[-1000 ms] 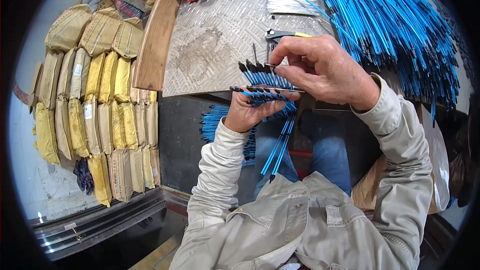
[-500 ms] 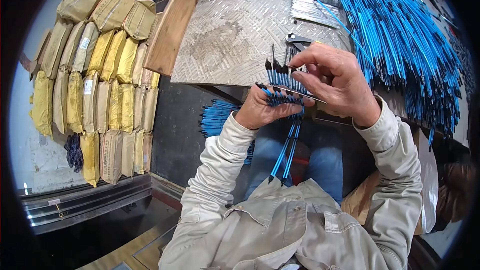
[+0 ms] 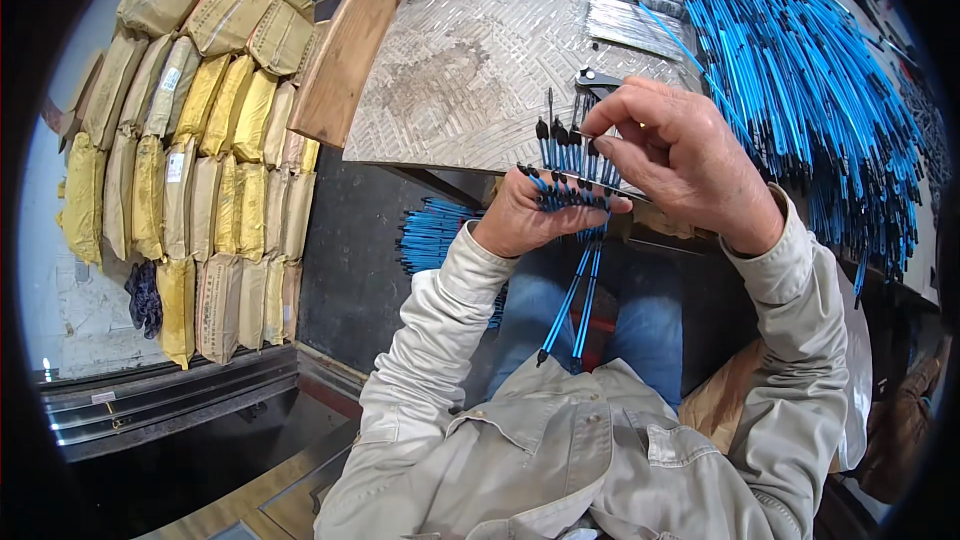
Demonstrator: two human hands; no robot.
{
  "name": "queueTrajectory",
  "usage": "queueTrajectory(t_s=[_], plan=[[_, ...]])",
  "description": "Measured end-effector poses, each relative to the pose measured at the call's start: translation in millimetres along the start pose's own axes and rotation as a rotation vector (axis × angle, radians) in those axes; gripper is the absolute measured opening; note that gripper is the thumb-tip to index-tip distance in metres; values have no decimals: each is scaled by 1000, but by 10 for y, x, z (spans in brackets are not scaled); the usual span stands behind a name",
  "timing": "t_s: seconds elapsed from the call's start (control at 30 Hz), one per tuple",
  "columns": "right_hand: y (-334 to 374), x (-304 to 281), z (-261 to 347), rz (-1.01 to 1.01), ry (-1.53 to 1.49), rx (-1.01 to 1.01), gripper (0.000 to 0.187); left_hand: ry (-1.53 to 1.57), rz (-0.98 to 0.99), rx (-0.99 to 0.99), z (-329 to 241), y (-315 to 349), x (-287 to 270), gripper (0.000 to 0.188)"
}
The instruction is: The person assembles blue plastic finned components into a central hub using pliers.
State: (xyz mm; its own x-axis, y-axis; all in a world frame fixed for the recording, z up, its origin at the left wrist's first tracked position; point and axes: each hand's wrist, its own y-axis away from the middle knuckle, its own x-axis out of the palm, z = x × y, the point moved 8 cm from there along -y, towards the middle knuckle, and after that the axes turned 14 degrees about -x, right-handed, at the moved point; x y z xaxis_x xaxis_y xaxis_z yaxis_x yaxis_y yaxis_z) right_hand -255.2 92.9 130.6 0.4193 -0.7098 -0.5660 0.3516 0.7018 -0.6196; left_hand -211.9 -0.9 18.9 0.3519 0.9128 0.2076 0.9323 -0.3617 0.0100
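Left hand (image 3: pixel 530 220) grips blue rods (image 3: pixel 566 157) beside right hand (image 3: pixel 690 145)

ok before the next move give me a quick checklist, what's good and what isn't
1. Left hand around the blue rods with black tips: ok, it holds the bunch.
2. Black tips in one row: not ok, they show in two rows.
3. Right hand firm on the thin piece: cannot tell, only a sliver shows at its thumb and index finger.
4. Pliers fully in view: not ok, the right hand partly hides them on the table.
5. More blue rods within view: ok, a large pile lies on the table's right.
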Motion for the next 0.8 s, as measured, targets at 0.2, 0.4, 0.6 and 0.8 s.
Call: queueTrajectory(t_s=[0.2, 0.4, 0.6, 0.8], plan=[[82, 47, -52, -62, -43, 73, 12, -35, 21, 29, -11, 36, -4, 20], [61, 22, -19, -47, -10, 35, 12, 140, 72, 13, -17, 20, 22, 25], [40, 36, -20, -44, 41, 19, 13, -19, 79, 88, -51, 23, 34, 27], [53, 85, -152, 7, -202, 165, 15, -2, 48, 4, -25, 10, 21, 28]])
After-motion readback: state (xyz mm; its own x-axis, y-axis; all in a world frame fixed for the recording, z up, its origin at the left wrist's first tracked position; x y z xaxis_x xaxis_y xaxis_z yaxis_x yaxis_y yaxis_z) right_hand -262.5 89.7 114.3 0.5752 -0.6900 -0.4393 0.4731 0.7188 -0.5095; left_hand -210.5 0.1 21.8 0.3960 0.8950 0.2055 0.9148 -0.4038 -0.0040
